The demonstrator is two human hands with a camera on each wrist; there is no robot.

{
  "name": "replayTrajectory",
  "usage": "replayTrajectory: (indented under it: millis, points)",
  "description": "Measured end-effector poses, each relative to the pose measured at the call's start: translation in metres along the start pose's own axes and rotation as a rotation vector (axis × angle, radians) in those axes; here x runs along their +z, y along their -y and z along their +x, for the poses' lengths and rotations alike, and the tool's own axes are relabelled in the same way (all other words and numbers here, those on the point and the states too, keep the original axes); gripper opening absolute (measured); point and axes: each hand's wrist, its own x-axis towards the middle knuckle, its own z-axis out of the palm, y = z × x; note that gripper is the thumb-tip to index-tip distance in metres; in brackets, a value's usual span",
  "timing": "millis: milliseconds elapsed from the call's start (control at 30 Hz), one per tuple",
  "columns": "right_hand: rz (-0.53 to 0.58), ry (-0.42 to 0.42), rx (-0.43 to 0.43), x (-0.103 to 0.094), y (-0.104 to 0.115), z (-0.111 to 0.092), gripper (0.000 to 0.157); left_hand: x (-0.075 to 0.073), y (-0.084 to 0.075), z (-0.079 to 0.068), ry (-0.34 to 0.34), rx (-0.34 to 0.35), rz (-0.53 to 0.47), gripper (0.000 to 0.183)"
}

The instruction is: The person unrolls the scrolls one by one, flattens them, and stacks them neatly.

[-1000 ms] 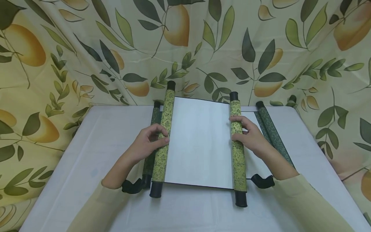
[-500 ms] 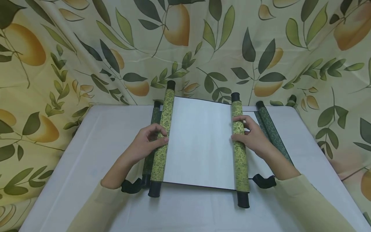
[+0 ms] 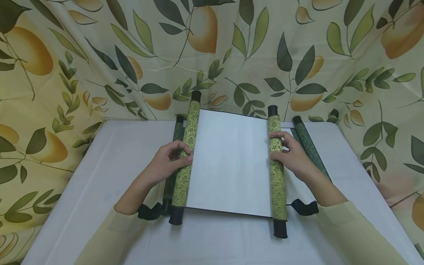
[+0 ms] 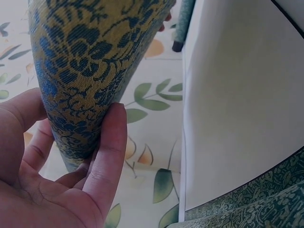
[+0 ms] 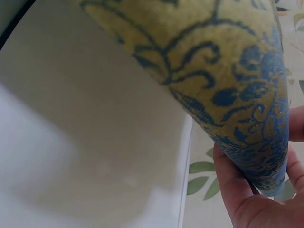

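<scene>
A hanging scroll with yellow-gold floral rolls and black end knobs is held up, partly unrolled, its blank white paper (image 3: pixel 230 165) stretched between them. My left hand (image 3: pixel 167 165) grips the left roll (image 3: pixel 182 184) near its middle. Around the right roll (image 3: pixel 278 191) curl the thumb and fingers of my right hand (image 3: pixel 291 156). In the left wrist view, blue flowers show on the gold cloth (image 4: pixel 90 66) between thumb and fingers. The right wrist view has the other roll (image 5: pixel 228 95) close up, with fingers (image 5: pixel 232 183) about its lower part.
Beneath lies a second scroll, its left green roll (image 3: pixel 177 130) and right green roll (image 3: pixel 311 147) flanking the held one. The white-covered table (image 3: pixel 228 243) reaches back to a leaf-and-fruit patterned curtain (image 3: pixel 245 55). Black wrist devices (image 3: pixel 305 207) sit at both cuffs.
My right hand has moved slightly to the right with its roll, so more white paper shows between the rolls. The left hand has stayed almost in place.
</scene>
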Motion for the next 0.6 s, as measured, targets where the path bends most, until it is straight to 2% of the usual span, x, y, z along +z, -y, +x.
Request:
replayTrajectory:
  millis: [167, 300, 433, 600]
  points:
    - [-0.003, 0.009, -0.001, 0.0, -0.001, 0.001, 0.06, -0.001, 0.006, 0.002, 0.001, 0.009, 0.0, 0.016]
    - [-0.01, 0.01, 0.005, -0.001, -0.004, 0.002, 0.067, -0.001, 0.007, 0.002, 0.003, 0.017, -0.012, 0.015]
    - [-0.014, 0.008, 0.012, -0.004, -0.007, 0.001, 0.067, 0.0, 0.005, 0.003, 0.008, 0.024, -0.018, 0.016]
    - [-0.011, 0.015, 0.013, -0.005, -0.004, 0.001, 0.066, 0.001, -0.012, -0.001, -0.001, 0.012, -0.024, 0.014]
